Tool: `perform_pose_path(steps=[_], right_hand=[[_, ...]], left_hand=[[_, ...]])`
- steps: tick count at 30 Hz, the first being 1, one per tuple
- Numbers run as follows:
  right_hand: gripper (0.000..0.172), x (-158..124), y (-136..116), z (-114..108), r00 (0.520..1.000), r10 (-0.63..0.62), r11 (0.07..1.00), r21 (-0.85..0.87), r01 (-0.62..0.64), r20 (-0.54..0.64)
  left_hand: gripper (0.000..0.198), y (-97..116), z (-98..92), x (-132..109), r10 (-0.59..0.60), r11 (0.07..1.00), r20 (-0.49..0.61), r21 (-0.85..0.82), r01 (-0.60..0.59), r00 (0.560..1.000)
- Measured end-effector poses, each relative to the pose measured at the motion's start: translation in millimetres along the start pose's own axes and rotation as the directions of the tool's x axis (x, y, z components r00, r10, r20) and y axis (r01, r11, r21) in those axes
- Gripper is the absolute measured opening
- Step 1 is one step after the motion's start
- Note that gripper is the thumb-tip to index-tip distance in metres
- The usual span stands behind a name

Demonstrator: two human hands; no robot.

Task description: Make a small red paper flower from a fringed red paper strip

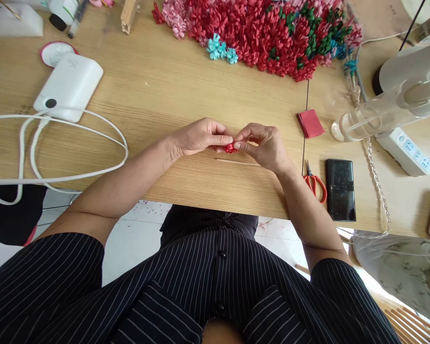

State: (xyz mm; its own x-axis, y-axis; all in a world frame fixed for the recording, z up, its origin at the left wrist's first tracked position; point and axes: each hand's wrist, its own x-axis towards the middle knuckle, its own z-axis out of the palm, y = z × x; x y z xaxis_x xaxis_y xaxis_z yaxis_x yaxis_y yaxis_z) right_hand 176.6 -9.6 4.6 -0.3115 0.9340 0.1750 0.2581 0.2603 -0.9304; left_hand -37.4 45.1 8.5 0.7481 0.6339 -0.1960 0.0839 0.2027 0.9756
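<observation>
Between my two hands, just above the wooden table, is a small red looped flower [230, 148]. My left hand [204, 138] pinches it from the left with thumb and fingers. From the right, the thumb and forefinger of my right hand [261, 143] grip its edge. The fingertips cover much of it. A thin pale stick [236, 162] lies on the table right below the hands. Right of my right hand are a stack of red paper or cloth squares [310, 123] and orange-handled scissors [313, 184].
A heap of red, pink, green and blue looped flowers [251, 38] covers the back. At left sits a white power bank [69, 86] with a looping cable [125, 148]. At right are a phone [340, 190], a clear bottle [376, 112] and a power strip [404, 150].
</observation>
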Motion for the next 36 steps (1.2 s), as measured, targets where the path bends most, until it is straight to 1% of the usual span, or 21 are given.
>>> perform_pose_path(steps=[2,4,6,9,11,13,15,17,20,23,26,29,32,36], right_hand=[[0.054,-0.2,-0.4,0.0,0.997,0.070,0.995,0.075,-0.068,-0.017],[0.055,0.3,0.7,0.0,0.991,0.126,0.983,0.143,-0.118,-0.044],[0.055,1.3,3.4,0.4,0.980,0.188,0.962,0.214,-0.171,-0.061],[0.057,2.8,8.3,2.0,0.959,0.276,0.919,0.309,-0.243,-0.067],[0.059,3.4,10.8,3.5,0.948,0.309,0.902,0.341,-0.266,-0.078],[0.060,3.5,11.7,5.1,0.940,0.327,0.896,0.348,-0.277,-0.093],[0.061,3.0,10.5,6.8,0.934,0.338,0.898,0.335,-0.284,-0.115],[0.061,2.0,7.4,8.6,0.927,0.343,0.909,0.300,-0.288,-0.150],[0.058,0.0,0.6,11.1,0.919,0.335,0.934,0.202,-0.295,-0.207],[0.056,-1.4,-4.4,12.8,0.923,0.316,0.947,0.125,-0.295,-0.221],[0.056,-1.6,-5.3,13.5,0.936,0.301,0.953,0.099,-0.287,-0.180],[0.056,-1.4,-4.2,13.5,0.947,0.287,0.957,0.080,-0.278,-0.142],[0.058,-1.5,-3.3,13.3,0.952,0.277,0.961,0.067,-0.270,-0.132],[0.059,-1.9,-1.4,11.6,0.957,0.273,0.961,0.063,-0.268,-0.103]], left_hand=[[0.039,-2.2,0.4,1.4,0.029,0.999,-0.051,-0.020,-0.030,0.998],[0.043,-5.7,0.5,3.7,0.082,0.996,-0.134,-0.017,-0.085,0.988],[0.041,-9.3,0.8,6.2,0.148,0.989,-0.229,0.021,-0.147,0.962],[0.035,-11.8,2.5,8.2,0.254,0.966,-0.338,0.130,-0.223,0.906],[0.031,-10.7,4.6,7.6,0.326,0.940,-0.361,0.221,-0.260,0.874],[0.026,-8.3,6.9,6.0,0.394,0.904,-0.345,0.316,-0.290,0.852],[0.020,-6.4,8.9,4.5,0.440,0.865,-0.319,0.401,-0.301,0.840],[0.016,-6.3,9.9,4.0,0.458,0.835,-0.307,0.469,-0.286,0.834],[0.014,-9.3,8.9,5.2,0.453,0.810,-0.301,0.532,-0.247,0.839],[0.014,-13.4,5.2,7.1,0.419,0.815,-0.270,0.532,-0.229,0.867],[0.017,-15.4,1.5,8.0,0.358,0.845,-0.228,0.492,-0.210,0.905],[0.021,-15.0,-0.1,7.9,0.291,0.877,-0.219,0.450,-0.168,0.931],[0.022,-13.9,0.1,7.5,0.251,0.897,-0.219,0.419,-0.141,0.943],[0.024,-12.6,0.0,6.8,0.231,0.903,-0.220,0.411,-0.125,0.948]])
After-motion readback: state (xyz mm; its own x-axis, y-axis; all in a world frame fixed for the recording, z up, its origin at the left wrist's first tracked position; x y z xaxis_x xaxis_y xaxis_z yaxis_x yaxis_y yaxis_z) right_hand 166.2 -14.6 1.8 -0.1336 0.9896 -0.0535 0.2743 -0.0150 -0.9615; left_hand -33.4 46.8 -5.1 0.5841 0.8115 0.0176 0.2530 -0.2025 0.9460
